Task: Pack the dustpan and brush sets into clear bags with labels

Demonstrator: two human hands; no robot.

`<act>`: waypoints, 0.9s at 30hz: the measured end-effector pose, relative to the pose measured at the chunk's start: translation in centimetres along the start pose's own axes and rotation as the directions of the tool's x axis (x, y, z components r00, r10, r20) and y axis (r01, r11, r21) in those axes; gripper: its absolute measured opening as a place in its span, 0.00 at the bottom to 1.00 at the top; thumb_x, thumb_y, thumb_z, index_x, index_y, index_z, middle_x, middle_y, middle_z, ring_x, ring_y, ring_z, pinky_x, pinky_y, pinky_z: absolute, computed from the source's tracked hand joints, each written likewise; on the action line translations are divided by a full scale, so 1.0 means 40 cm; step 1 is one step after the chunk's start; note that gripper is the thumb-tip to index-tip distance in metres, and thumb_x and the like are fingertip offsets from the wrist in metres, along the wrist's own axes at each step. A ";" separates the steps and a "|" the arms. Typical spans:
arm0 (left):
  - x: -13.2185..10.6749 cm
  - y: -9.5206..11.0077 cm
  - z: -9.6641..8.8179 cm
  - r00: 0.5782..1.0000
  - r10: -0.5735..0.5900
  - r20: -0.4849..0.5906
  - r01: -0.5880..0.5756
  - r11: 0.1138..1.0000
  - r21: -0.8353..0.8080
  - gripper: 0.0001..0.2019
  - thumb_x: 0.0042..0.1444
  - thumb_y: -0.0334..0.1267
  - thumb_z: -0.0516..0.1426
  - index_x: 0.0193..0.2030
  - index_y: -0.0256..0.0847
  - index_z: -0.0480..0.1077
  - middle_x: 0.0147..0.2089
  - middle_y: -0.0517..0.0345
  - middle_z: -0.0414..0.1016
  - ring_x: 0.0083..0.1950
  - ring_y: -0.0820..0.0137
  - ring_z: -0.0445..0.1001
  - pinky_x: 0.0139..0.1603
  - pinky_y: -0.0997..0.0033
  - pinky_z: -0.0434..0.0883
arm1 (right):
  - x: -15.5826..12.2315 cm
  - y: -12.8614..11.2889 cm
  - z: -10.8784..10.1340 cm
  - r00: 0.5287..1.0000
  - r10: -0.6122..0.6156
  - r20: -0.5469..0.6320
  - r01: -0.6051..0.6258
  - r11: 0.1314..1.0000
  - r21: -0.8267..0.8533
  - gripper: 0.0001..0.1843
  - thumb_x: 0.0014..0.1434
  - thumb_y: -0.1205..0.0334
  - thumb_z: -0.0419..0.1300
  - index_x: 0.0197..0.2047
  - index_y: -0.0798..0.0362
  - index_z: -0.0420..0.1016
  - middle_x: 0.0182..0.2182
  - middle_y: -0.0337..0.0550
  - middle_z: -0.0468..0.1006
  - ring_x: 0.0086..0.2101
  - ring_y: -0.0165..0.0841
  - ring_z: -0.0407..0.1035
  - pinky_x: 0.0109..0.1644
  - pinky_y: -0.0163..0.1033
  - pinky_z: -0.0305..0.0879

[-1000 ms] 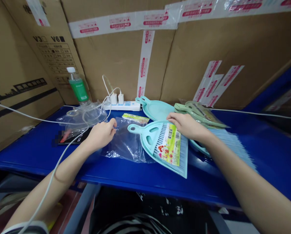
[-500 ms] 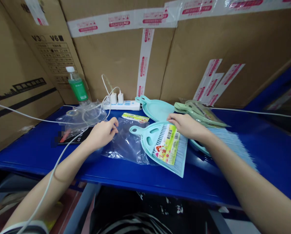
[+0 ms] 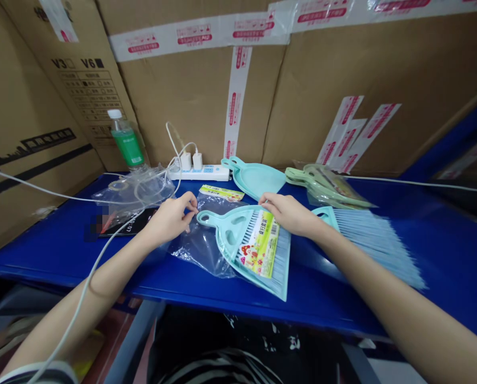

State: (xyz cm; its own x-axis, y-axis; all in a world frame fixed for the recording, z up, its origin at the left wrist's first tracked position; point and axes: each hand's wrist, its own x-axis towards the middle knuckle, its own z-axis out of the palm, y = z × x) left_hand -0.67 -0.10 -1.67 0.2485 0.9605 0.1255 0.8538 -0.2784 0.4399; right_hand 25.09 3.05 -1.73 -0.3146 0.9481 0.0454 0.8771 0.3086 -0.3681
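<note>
A light-blue dustpan (image 3: 227, 237) lies tilted over a clear plastic bag (image 3: 194, 246), with a blue-bristled brush (image 3: 280, 266) nested in it and a yellow-green printed label (image 3: 262, 242) across the front. My right hand (image 3: 286, 212) pinches the upper edge of the dustpan near the label. Beside the handle's loop, my left hand (image 3: 178, 214) has its fingers curled together at the bag's upper left. Its fingertips are close to the loop, and what they grip, if anything, cannot be made out.
Behind are another light-blue dustpan (image 3: 260, 178), a green bagged set (image 3: 328, 186) and a white power strip (image 3: 210, 172). A loose blue brush (image 3: 376, 242) lies right. Left are a bottle (image 3: 128, 144), crumpled plastic (image 3: 142, 184), a phone (image 3: 128, 224) and a white cable (image 3: 92, 277).
My right hand has brought the dustpan and its brush left and slightly nearer, so the handle loop now meets my left fingertips. The loose brush on the right shows more fully.
</note>
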 end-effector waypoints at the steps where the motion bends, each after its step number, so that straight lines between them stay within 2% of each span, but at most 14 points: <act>1: 0.000 0.001 -0.001 1.000 -0.007 0.005 0.007 1.000 0.005 0.05 0.53 0.28 0.49 0.35 0.42 0.58 0.42 0.57 0.79 0.20 0.76 0.74 0.26 0.75 0.68 | -0.001 -0.001 0.001 1.000 -0.003 0.002 0.003 1.000 0.003 0.12 0.61 0.69 0.45 0.34 0.51 0.69 0.30 0.45 0.76 0.32 0.36 0.69 0.35 0.36 0.59; 4: 0.000 0.002 -0.006 0.999 -0.036 0.019 0.035 0.996 0.077 0.04 0.54 0.29 0.50 0.34 0.42 0.59 0.38 0.59 0.80 0.23 0.73 0.76 0.28 0.74 0.68 | -0.001 0.002 0.000 1.000 -0.019 -0.013 0.019 1.000 0.002 0.12 0.61 0.69 0.46 0.33 0.51 0.68 0.28 0.44 0.75 0.31 0.36 0.69 0.34 0.36 0.58; 6: 0.002 0.000 -0.009 0.999 -0.040 0.016 0.037 0.989 0.144 0.05 0.53 0.28 0.50 0.34 0.43 0.59 0.34 0.61 0.80 0.28 0.69 0.78 0.31 0.72 0.69 | -0.001 0.009 -0.004 0.999 -0.032 -0.033 0.032 0.999 0.000 0.11 0.60 0.69 0.46 0.32 0.51 0.68 0.27 0.43 0.74 0.30 0.35 0.68 0.34 0.36 0.58; 9: 0.005 -0.007 -0.011 1.000 -0.020 0.009 0.019 0.990 0.139 0.08 0.51 0.25 0.49 0.35 0.43 0.59 0.33 0.61 0.80 0.35 0.68 0.79 0.36 0.70 0.70 | 0.000 0.018 -0.010 0.996 -0.069 -0.055 0.069 0.998 0.007 0.11 0.60 0.68 0.46 0.32 0.50 0.68 0.25 0.42 0.73 0.28 0.35 0.67 0.33 0.37 0.58; 15: 0.010 -0.008 -0.005 0.998 -0.053 0.024 0.054 0.997 -0.058 0.08 0.50 0.27 0.50 0.35 0.42 0.57 0.34 0.60 0.78 0.23 0.73 0.75 0.28 0.74 0.69 | 0.004 0.020 -0.003 0.988 -0.123 -0.088 0.128 0.990 0.057 0.10 0.59 0.67 0.46 0.30 0.50 0.66 0.25 0.41 0.72 0.26 0.34 0.66 0.32 0.36 0.57; 22: 0.014 -0.014 0.002 0.999 -0.020 0.028 0.028 0.954 -0.300 0.06 0.51 0.32 0.51 0.34 0.43 0.55 0.32 0.61 0.75 0.20 0.76 0.73 0.24 0.75 0.68 | -0.001 0.002 0.014 0.993 -0.085 -0.084 0.096 0.987 0.130 0.08 0.58 0.66 0.46 0.29 0.49 0.63 0.23 0.40 0.71 0.26 0.34 0.65 0.32 0.36 0.57; 24: 0.017 -0.021 0.005 1.000 0.005 0.030 0.004 0.954 -0.301 0.07 0.51 0.34 0.52 0.34 0.43 0.55 0.32 0.61 0.76 0.21 0.75 0.73 0.25 0.75 0.68 | -0.001 0.000 0.017 0.993 -0.094 -0.065 0.104 0.982 0.160 0.08 0.58 0.66 0.46 0.29 0.49 0.63 0.24 0.40 0.71 0.27 0.34 0.66 0.32 0.37 0.58; 27: 0.021 -0.033 0.010 0.999 0.032 0.024 -0.026 0.977 -0.211 0.08 0.50 0.34 0.54 0.34 0.43 0.56 0.29 0.63 0.75 0.26 0.73 0.73 0.28 0.75 0.67 | 0.002 0.003 0.024 0.993 -0.107 -0.043 0.113 0.973 0.200 0.09 0.57 0.65 0.46 0.29 0.50 0.64 0.26 0.41 0.73 0.29 0.35 0.67 0.34 0.38 0.59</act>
State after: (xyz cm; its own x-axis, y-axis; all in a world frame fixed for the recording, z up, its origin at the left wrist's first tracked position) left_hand -1.40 1.07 -2.50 0.2863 0.9509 0.1177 0.7312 -0.2962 0.6145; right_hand 24.82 3.09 -2.67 -0.3904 0.9121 0.1249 0.7455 0.3928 -0.5384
